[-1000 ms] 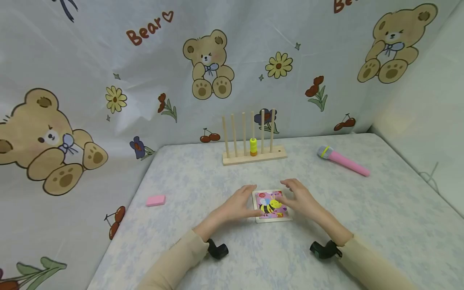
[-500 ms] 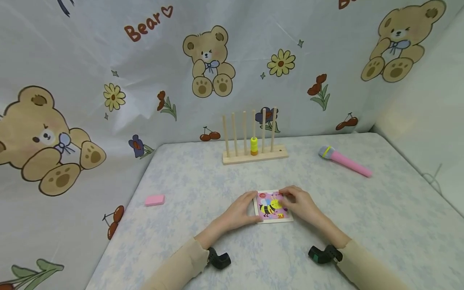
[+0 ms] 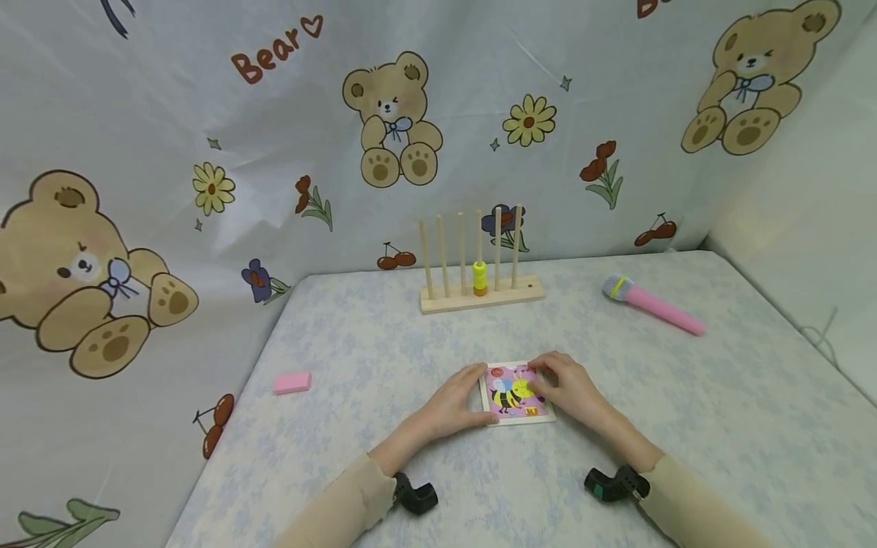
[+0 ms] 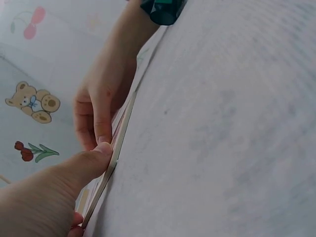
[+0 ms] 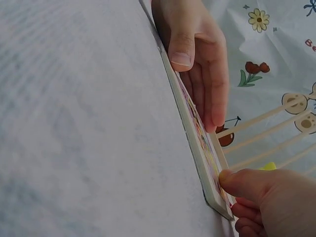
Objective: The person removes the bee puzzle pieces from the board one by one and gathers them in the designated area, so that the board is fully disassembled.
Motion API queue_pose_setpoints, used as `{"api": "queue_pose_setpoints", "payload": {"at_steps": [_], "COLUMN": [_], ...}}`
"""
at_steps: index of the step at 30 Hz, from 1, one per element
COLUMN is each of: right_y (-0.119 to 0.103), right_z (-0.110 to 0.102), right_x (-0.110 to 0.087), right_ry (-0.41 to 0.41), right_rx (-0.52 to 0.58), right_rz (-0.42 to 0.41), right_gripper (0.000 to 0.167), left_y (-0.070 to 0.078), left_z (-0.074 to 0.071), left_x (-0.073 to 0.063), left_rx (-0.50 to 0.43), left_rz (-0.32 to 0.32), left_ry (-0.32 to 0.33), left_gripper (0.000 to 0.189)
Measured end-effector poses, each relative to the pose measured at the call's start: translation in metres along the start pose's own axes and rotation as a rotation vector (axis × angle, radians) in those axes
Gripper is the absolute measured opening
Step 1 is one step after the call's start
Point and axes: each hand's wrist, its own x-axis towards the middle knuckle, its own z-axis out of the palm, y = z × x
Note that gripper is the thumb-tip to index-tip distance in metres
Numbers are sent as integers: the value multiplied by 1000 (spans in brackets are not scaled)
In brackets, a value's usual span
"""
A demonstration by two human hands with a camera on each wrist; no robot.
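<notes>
A small square bee puzzle in a pale wooden frame lies on the table, its pink picture facing up. My left hand grips its left side, thumb at the near corner and fingers at the far corner. At the right side, my right hand holds it with the thumb on the picture and the other fingers curled at the far right edge. In the right wrist view, the puzzle's pale edge lies close along the tabletop. The left thumb presses on the near rim in the left wrist view.
Behind the puzzle stands a wooden peg rack with yellow and orange beads on one peg. A pink toy microphone lies at the back right. To the left is a pink block. A bear-print cloth hangs behind the table.
Both hands have come down from hovering around the puzzle and now hold its sides. The puzzle has barely shifted; over the last half second the hands stay nearly still.
</notes>
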Motion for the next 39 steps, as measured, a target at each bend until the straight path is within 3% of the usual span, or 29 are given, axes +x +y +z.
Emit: {"api": "queue_pose_setpoints", "payload": {"at_steps": [6, 17, 25, 32, 39], "right_y": [0, -7, -10, -15, -11], "right_z": [-2, -11, -14, -23, -24], "right_x": [0, 9, 14, 24, 28], "right_ry": [-7, -118, -168, -246, -291], "right_rx": [-35, -103, -114, -176, -178], "right_rz": [-23, -56, -24, -69, -53], "right_gripper": [32, 26, 27, 25, 27], "left_y": [0, -1, -1, -1, -1], "left_z": [1, 2, 2, 1, 0], "left_x": [-1, -1, -1, 1, 1], "left_rx": [19, 0, 4, 16, 11], "left_rz": [23, -8, -5, 3, -5], "left_ry": [11, -18, -16, -12, -24], "left_gripper": [88, 89, 90, 90, 91]}}
